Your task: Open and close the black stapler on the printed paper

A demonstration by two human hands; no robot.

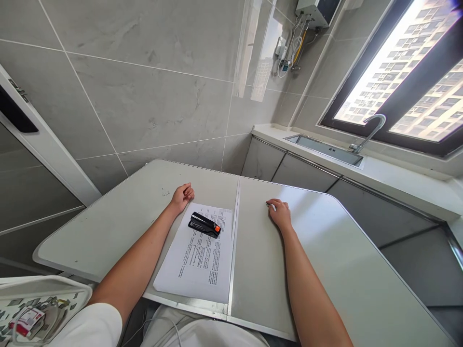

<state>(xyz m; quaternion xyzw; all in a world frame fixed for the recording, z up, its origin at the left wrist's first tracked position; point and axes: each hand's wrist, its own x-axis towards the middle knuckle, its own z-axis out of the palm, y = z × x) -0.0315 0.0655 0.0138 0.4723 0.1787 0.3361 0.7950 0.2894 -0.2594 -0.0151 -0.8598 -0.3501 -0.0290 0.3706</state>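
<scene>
A printed sheet of paper [200, 255] lies on a white folding table [311, 250], just left of the table's centre seam. A black stapler [204, 224] with an orange end rests on the sheet's far part. My left hand [182, 196] lies on the table just beyond the paper's far left corner, palm turned inward, fingers loosely curled, nothing visible in it. My right hand [279, 212] rests palm down on the table's right half, fingers bent and close together; something small and pale may be at the fingertips, too small to name.
A grey tiled wall rises behind the table. To the right runs a counter with a steel sink [325, 149] and tap [369, 132] under a window. A patterned bag [36, 308] sits at the lower left.
</scene>
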